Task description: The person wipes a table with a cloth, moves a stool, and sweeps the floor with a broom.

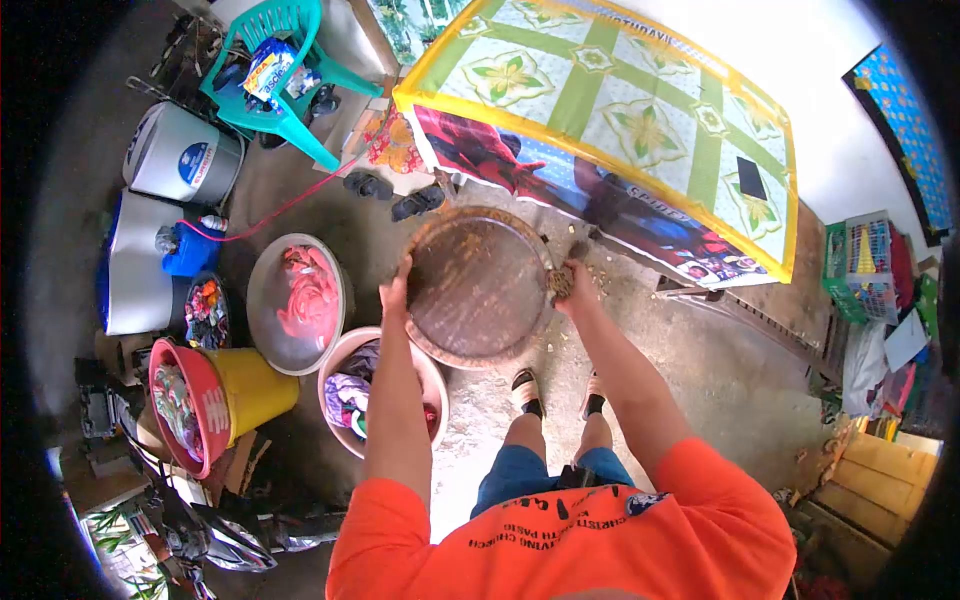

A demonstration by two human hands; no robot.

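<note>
A wide, round, shallow basin (480,290) with a brown, stained inside is held out in front of me above the floor. My left hand (396,290) grips its left rim, fingers mostly hidden behind the edge. On the opposite side, my right hand (575,287) is closed at the right rim. Between that hand and the rim shows a rough brown clump (560,284), perhaps a scrubber; its exact kind I cannot make out. Just below my left forearm stands a pink basin (440,375) with purple and dark clothes in it.
On the left are a grey basin (258,345) with pink cloth, a red tub (215,440), a yellow bucket (262,393) and a washing machine (165,150). A green chair (285,125) stands behind. A cloth-covered table (620,100) occupies the back right; slippers (415,203) lie before it.
</note>
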